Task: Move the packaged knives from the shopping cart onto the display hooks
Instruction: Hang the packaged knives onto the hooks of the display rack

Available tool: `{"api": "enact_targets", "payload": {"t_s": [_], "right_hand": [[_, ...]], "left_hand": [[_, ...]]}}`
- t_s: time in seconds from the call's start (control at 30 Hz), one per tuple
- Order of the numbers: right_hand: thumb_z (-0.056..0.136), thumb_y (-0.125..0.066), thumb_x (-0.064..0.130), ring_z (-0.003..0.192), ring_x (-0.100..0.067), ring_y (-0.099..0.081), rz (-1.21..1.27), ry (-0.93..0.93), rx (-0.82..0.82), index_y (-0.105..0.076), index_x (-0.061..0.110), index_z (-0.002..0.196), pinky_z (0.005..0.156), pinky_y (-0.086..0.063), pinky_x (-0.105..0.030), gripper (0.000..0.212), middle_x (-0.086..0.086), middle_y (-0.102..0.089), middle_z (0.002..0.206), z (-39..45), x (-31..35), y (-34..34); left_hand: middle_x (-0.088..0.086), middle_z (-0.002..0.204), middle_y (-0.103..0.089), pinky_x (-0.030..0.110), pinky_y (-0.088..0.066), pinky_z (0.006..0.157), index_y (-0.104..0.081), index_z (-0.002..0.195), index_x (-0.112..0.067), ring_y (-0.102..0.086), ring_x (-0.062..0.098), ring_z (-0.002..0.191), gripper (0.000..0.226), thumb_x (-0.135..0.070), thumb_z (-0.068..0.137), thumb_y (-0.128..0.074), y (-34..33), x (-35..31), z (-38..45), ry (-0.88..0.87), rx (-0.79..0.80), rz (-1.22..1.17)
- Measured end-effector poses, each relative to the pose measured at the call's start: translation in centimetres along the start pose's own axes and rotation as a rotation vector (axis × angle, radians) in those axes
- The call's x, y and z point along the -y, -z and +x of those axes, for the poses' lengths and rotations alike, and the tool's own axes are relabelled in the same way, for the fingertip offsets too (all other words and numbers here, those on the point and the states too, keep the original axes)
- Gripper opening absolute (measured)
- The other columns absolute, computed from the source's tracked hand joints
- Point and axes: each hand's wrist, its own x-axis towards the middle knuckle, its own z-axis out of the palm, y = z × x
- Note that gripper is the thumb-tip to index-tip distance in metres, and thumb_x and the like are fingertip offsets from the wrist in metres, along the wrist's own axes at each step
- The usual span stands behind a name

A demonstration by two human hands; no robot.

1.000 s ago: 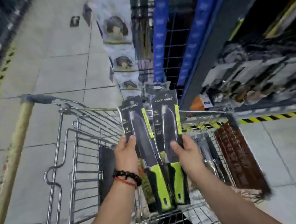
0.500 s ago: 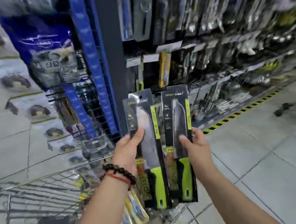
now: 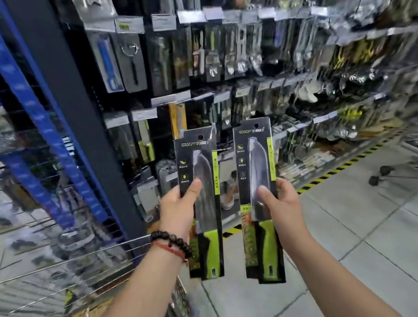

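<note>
My left hand (image 3: 178, 209) grips a packaged knife (image 3: 207, 235), black card with a green handle, held upright; a second card seems to sit behind it. In my right hand (image 3: 281, 202) is another packaged knife (image 3: 263, 242) of the same kind, also upright. The two packs are a hand's width apart, raised in front of the display hooks (image 3: 218, 55), where rows of packaged kitchen tools hang. The wire shopping cart (image 3: 61, 280) is at the lower left, below my left forearm, with blurred packs inside.
A dark upright post (image 3: 78, 114) and a blue shelf frame (image 3: 19, 87) stand left of the display. Price labels (image 3: 161, 22) line the hook rows. Yellow-black floor tape (image 3: 337, 171) runs along the shelf base. Another cart's wheels (image 3: 378, 175) are at the right.
The view has swung from the cart to the knife display. Both hands have lifted the packs up and apart, and the cart has dropped to the lower left.
</note>
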Motion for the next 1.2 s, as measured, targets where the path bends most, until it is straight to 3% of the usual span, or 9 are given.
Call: {"api": "enact_targets", "payload": {"t_s": [0.13, 0.33, 0.53, 0.63, 0.77, 0.93, 1.0, 1.1, 1.2], "right_hand": [[0.073, -0.065, 0.06, 0.119, -0.024, -0.058, -0.001, 0.0, 0.017, -0.054, 0.027, 0.12, 0.098, -0.049, -0.053, 0.059, -0.001, -0.062, 0.125, 3.9, 0.4, 2.8], [0.071, -0.065, 0.057, 0.097, -0.028, -0.066, -0.046, -0.004, 0.087, -0.06, 0.033, 0.092, 0.086, -0.054, -0.056, 0.032, -0.004, -0.069, 0.1, 11.0, -0.5, 2.3], [0.078, -0.061, 0.048, 0.097, -0.034, -0.064, -0.159, 0.002, 0.251, -0.058, 0.028, 0.092, 0.088, -0.052, -0.057, 0.025, -0.011, -0.066, 0.101, 20.1, -2.9, -1.3], [0.09, -0.06, 0.028, 0.096, -0.03, -0.062, -0.236, 0.002, 0.332, -0.057, 0.023, 0.095, 0.089, -0.051, -0.053, 0.008, -0.01, -0.065, 0.1, 24.9, -4.4, -3.8], [0.092, -0.058, 0.02, 0.091, -0.028, -0.061, -0.313, -0.008, 0.451, -0.054, 0.016, 0.095, 0.085, -0.05, -0.045, 0.006, -0.008, -0.064, 0.095, 30.1, -5.2, -8.2], [0.091, -0.059, 0.012, 0.096, -0.04, -0.062, -0.313, -0.13, 0.61, -0.057, 0.01, 0.099, 0.09, -0.049, -0.059, 0.009, -0.021, -0.065, 0.101, 34.3, -5.9, -14.6], [0.088, -0.065, 0.021, 0.099, -0.036, -0.065, -0.288, -0.204, 0.642, -0.059, 0.012, 0.106, 0.09, -0.051, -0.059, 0.022, -0.015, -0.068, 0.105, 36.0, -6.7, -17.2], [0.059, -0.07, 0.074, 0.119, -0.027, -0.055, -0.274, -0.21, 0.687, -0.052, 0.01, 0.13, 0.105, -0.042, -0.05, 0.097, -0.004, -0.059, 0.125, 39.5, -9.5, -21.3], [0.052, -0.058, 0.091, 0.112, -0.02, -0.053, -0.287, -0.177, 0.79, -0.055, 0.019, 0.117, 0.096, -0.041, -0.038, 0.097, 0.002, -0.055, 0.119, 42.5, -12.4, -25.3]], "left_hand": [[-0.002, 0.088, -0.064, 0.027, -0.045, 0.073, -0.068, 0.083, -0.021, -0.058, 0.015, 0.083, 0.02, -0.041, 0.089, -0.065, -3.6, 0.3, 1.2, -0.005, -0.026, 0.002], [0.004, 0.095, -0.073, 0.035, -0.052, 0.084, -0.072, 0.092, -0.015, -0.066, 0.02, 0.09, 0.022, -0.036, 0.089, -0.065, -6.8, 1.7, 5.6, 0.038, -0.102, -0.007], [0.002, 0.098, -0.073, 0.037, -0.05, 0.09, -0.07, 0.098, -0.017, -0.066, 0.02, 0.095, 0.041, -0.055, 0.081, -0.067, -8.7, 4.7, 14.0, 0.132, -0.193, -0.085], [-0.005, 0.092, -0.067, 0.03, -0.048, 0.08, -0.067, 0.089, -0.022, -0.061, 0.01, 0.085, 0.034, -0.055, 0.081, -0.067, -8.7, 5.4, 18.0, 0.157, -0.241, -0.102], [-0.001, 0.088, -0.069, 0.034, -0.05, 0.082, -0.07, 0.086, -0.017, -0.063, 0.019, 0.087, 0.031, -0.047, 0.085, -0.067, -7.4, 4.8, 21.8, 0.165, -0.34, -0.125], [0.0, 0.076, -0.063, 0.035, -0.049, 0.073, -0.07, 0.088, -0.01, -0.06, 0.018, 0.075, 0.042, -0.051, 0.082, -0.066, -5.8, 5.4, 25.1, 0.14, -0.442, -0.042], [-0.005, 0.086, -0.07, 0.031, -0.052, 0.076, -0.071, 0.089, -0.015, -0.064, 0.013, 0.081, 0.025, -0.039, 0.088, -0.065, -5.6, 5.4, 26.2, 0.148, -0.482, -0.044], [-0.004, 0.089, -0.073, 0.026, -0.052, 0.074, -0.071, 0.088, -0.019, -0.066, 0.01, 0.085, 0.012, -0.027, 0.091, -0.064, -5.4, 5.4, 27.8, 0.151, -0.511, -0.029], [-0.001, 0.087, -0.073, 0.031, -0.051, 0.077, -0.072, 0.086, -0.017, -0.066, 0.016, 0.085, 0.013, -0.028, 0.09, -0.065, -4.8, 5.9, 29.9, 0.202, -0.583, -0.043]]}}
